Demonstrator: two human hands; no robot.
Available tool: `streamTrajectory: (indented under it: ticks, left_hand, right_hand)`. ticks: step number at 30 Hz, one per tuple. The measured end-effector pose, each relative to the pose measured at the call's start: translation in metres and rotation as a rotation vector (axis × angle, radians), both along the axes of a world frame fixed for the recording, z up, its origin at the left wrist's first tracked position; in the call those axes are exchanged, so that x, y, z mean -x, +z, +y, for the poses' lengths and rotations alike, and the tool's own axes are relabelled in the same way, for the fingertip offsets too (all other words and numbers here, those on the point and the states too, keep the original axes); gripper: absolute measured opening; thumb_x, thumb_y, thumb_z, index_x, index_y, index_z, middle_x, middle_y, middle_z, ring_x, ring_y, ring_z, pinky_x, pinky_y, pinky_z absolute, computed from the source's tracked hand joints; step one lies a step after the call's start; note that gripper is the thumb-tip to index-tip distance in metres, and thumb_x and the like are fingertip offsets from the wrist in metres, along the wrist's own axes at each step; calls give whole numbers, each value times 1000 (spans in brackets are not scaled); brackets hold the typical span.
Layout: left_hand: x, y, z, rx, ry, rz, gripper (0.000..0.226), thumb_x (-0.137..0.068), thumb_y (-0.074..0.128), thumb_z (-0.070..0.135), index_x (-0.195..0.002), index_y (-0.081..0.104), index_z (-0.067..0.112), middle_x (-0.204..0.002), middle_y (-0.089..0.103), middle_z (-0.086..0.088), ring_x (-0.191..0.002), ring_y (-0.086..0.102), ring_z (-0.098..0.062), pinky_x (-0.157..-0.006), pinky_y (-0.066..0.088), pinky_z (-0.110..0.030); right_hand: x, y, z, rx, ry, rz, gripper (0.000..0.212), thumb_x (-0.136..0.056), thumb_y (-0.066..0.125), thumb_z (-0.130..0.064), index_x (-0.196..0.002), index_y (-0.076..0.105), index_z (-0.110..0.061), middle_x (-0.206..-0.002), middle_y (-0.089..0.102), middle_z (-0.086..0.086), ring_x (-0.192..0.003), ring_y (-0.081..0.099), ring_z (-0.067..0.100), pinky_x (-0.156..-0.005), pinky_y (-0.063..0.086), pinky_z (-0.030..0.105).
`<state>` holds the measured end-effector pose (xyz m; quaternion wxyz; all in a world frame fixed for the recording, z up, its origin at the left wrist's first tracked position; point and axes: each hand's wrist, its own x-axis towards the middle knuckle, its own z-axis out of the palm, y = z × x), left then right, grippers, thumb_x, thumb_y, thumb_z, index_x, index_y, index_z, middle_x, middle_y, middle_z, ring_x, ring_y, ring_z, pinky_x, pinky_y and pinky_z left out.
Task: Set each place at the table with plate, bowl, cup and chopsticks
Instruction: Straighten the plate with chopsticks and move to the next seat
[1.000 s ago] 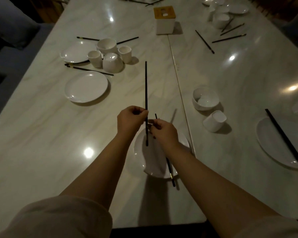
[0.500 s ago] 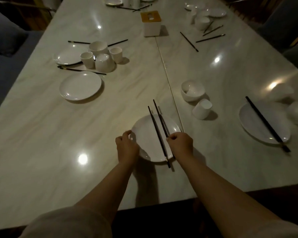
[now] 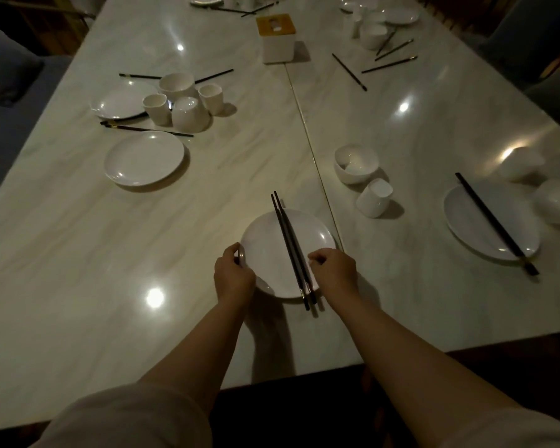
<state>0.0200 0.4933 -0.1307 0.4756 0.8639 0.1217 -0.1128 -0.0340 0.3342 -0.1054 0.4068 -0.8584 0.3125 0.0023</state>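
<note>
Since 0.5 s ago: black chopsticks (image 3: 293, 253) closed up into a tight pair across white plate (image 3: 265, 253), near table edge. L hand (image 3: 234, 277) curled on plate's left rim; R hand (image 3: 334, 270) loosely curled at right rim by chopsticks, hold unclear. Farther right: tipped cup (image 3: 374, 198), then bowl (image 3: 355, 163).

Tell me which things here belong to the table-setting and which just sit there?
Part of the job: plate, chopsticks, bowl, cup, left hand, right hand.
Just lying about: tissue box.
</note>
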Motion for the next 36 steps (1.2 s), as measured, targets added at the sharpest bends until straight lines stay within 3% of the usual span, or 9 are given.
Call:
streamTrajectory:
  ticks: [4, 6, 8, 13, 19, 23, 27, 29, 36]
  left_hand:
    - [-3, 0, 6, -7, 15, -6, 52, -89, 54, 5, -139, 46, 16, -129, 54, -13, -114, 55, -34, -96, 49, -48]
    - [-4, 2, 9, -9, 27, -12, 50, -91, 53, 8, -139, 46, 15, -130, 56, -14, -115, 56, -34, -97, 49, -50]
    - [-6, 3, 13, -11, 38, -20, 47, -93, 52, 11, -139, 46, 14, -131, 56, -14, -116, 56, -35, -97, 48, -50]
    - [-10, 1, 27, -55, 78, -45, 40, -99, 44, 18, -139, 48, 17, -130, 57, -13, -114, 56, -33, -92, 51, -42]
    - [-10, -2, 39, -74, 117, -71, 37, -99, 43, 18, -135, 53, 17, -127, 60, -12, -111, 59, -32, -86, 49, -36]
    - [-6, 0, 38, -49, 116, -61, 40, -97, 46, 24, -135, 53, 15, -133, 52, -13, -118, 55, -31, -96, 49, -38]
    - [1, 10, 31, -98, 87, -143, 40, -93, 54, 16, -132, 54, 13, -140, 39, -9, -131, 40, -23, -99, 34, -23]
    - [3, 15, 26, -110, 48, -194, 35, -89, 55, 8, -123, 61, 14, -135, 42, -7, -127, 42, -20, -95, 33, -19]
    - [-9, 28, -12, -33, -116, -243, 25, -89, 56, 7, -105, 69, 20, -118, 60, -1, -109, 55, -15, -87, 40, -19]
  right_hand:
    - [-2, -7, -3, 58, -119, -17, 21, -87, 60, -1, -101, 70, -14, -123, 44, 3, -109, 49, 18, -88, 52, 23]
    - [-3, -9, -4, -71, -130, -20, 25, -88, 57, 1, -109, 65, -8, -118, 52, 1, -99, 52, 11, -65, 47, 4]
    - [-5, -9, -1, -152, -129, -15, 28, -89, 53, 3, -116, 60, -4, -100, 59, -8, -88, 54, 7, -51, 39, 2]
    - [-8, -18, 11, -254, -163, -2, 28, -91, 44, 6, -113, 60, -3, -79, 49, -19, -70, 50, 0, -65, 39, 14]
    - [-6, -17, 22, -194, -42, 2, 27, -89, 51, -2, -111, 65, -8, -106, 56, 2, -103, 57, 21, -76, 41, 17]
    - [-2, -21, 27, -203, -55, -4, 24, -87, 57, 0, -109, 63, -8, -103, 53, -8, -103, 58, 20, -60, 43, 8]
    - [1, -18, 32, -69, 3, 12, 21, -86, 63, -5, -101, 69, -18, -141, 32, -2, -133, 32, 19, -98, 46, 30]
    - [4, -12, 31, -6, 46, 11, 21, -88, 61, -7, -91, 72, -24, -148, 26, -2, -137, 25, 19, -104, 44, 38]
    - [-4, 9, 10, -33, 27, -93, 17, -88, 61, -7, -88, 72, -19, -126, 48, 1, -120, 47, 17, -86, 38, 18]
